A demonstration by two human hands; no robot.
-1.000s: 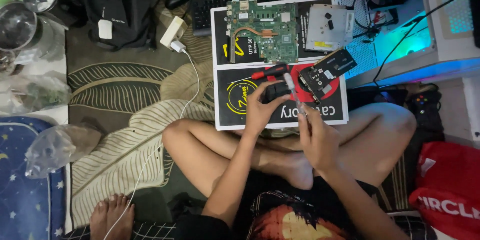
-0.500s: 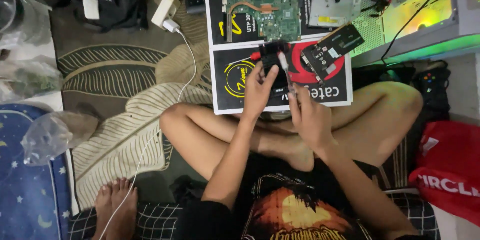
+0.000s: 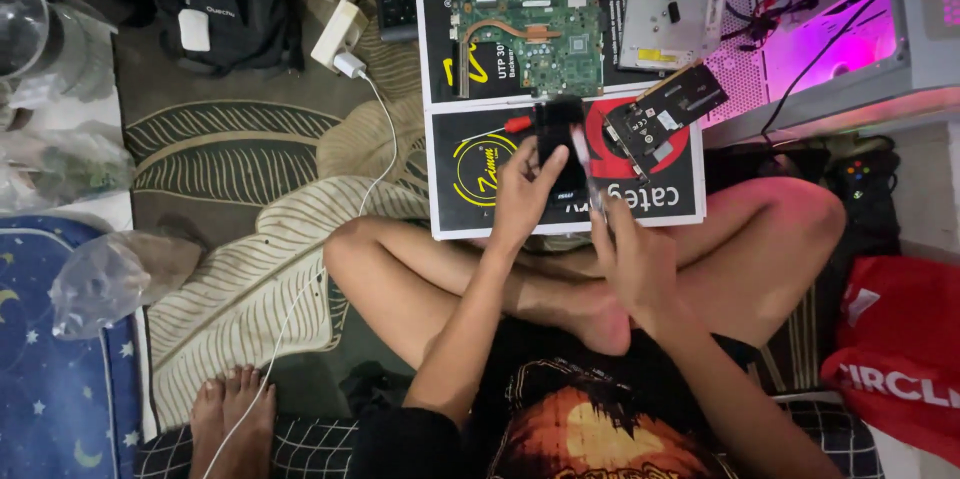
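Two hands work on a small black part over a black cardboard box on the floor.

The left hand (image 3: 525,194) pinches one flat black part (image 3: 558,134) with its fingers curled round the near end. The part's long side runs up and down in the view, pointing away from the person. It sits above the black box (image 3: 470,164), near the middle. The right hand (image 3: 632,254) is closed round one thin stick-like tool (image 3: 588,171); its tip leans up toward the black part. One red-handled screwdriver (image 3: 505,126) lies on the box, just left of the part. One black card (image 3: 665,111) lies tilted to the right. One green circuit board (image 3: 530,24) and one silver drive (image 3: 668,17) lie farther back. Two bare feet (image 3: 232,409) of another person show at the bottom left.
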